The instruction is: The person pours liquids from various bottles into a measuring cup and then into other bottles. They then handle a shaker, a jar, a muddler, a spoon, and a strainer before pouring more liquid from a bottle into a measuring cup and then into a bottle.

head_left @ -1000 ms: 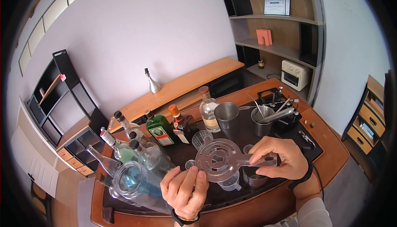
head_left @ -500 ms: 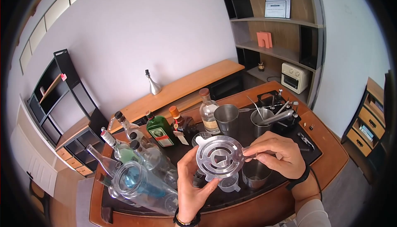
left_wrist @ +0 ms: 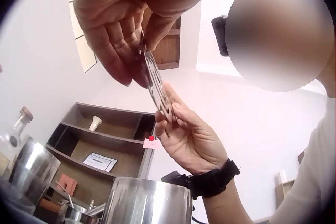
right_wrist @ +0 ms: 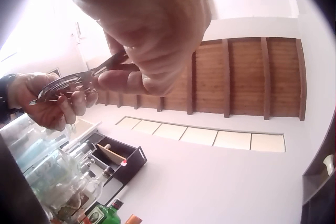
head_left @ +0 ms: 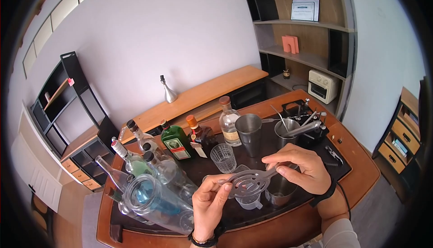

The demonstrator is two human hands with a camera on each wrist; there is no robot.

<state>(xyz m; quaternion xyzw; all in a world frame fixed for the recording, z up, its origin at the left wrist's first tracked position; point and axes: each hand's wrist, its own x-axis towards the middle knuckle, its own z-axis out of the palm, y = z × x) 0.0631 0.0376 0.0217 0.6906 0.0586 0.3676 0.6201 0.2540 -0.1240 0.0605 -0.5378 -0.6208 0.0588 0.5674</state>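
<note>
A flat, slotted metal cocktail strainer (head_left: 249,183) is held up over the table, tilted so that its disc looks narrow in the head view. My left hand (head_left: 208,209) pinches the disc's left rim between thumb and fingers. On the other side my right hand (head_left: 306,169) grips the handle with thumb and fingertips. From the left wrist view, the strainer (left_wrist: 156,85) appears nearly edge-on between both hands. Below it are a small clear measuring cup (head_left: 249,203) and a metal tin (head_left: 280,194), both partly covered by strainer or hand.
Several bottles and a large glass jar (head_left: 144,191) crowd the table's left side. A ribbed glass (head_left: 223,158), a tall shaker tin (head_left: 249,133) and a corked bottle (head_left: 230,124) stand behind the hands. Bar tools fill another tin (head_left: 286,128) near a black rack (head_left: 311,133).
The strainer has tipped from facing the camera to a flatter angle. My left hand went from fingertips at the rim to pinching it; my right hand kept the handle.
</note>
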